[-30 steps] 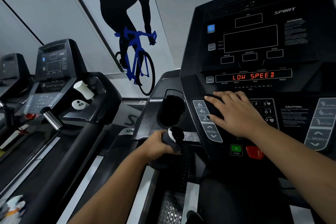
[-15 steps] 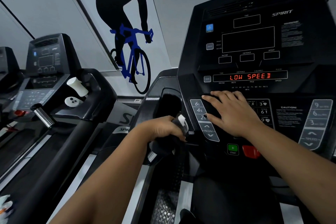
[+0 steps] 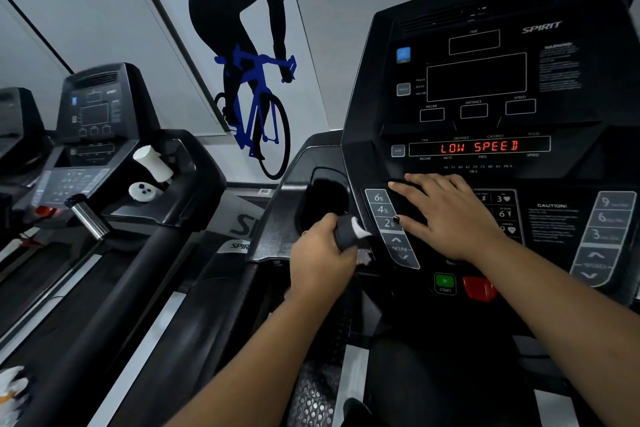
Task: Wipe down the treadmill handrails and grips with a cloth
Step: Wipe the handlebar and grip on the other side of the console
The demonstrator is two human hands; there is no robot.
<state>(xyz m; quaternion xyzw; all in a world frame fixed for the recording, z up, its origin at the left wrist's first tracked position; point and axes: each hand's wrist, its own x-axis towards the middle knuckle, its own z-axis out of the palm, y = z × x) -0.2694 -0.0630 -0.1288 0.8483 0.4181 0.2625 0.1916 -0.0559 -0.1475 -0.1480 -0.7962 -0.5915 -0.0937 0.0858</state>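
My left hand (image 3: 320,258) grips a dark cloth (image 3: 349,234) with a white patch and holds it against the left edge of the treadmill console (image 3: 485,87), just below the cup holder (image 3: 323,199). My right hand (image 3: 446,215) lies flat with straight fingers on the console's dark panel, beside the incline buttons (image 3: 391,229). The display reads LOW SPEED. The left handrail (image 3: 221,308) runs down and to the left below my left hand, mostly in shadow.
A green start button (image 3: 445,282) and a red stop button (image 3: 479,288) sit under my right wrist. A second treadmill (image 3: 104,135) stands to the left with a white bottle (image 3: 152,163) and a silver grip (image 3: 88,218). The wall behind shows a cyclist mural (image 3: 249,55).
My left hand has moved up with the cloth, from the handrail grip to the console's left edge by the cup holder. My right hand has stayed flat on the panel.
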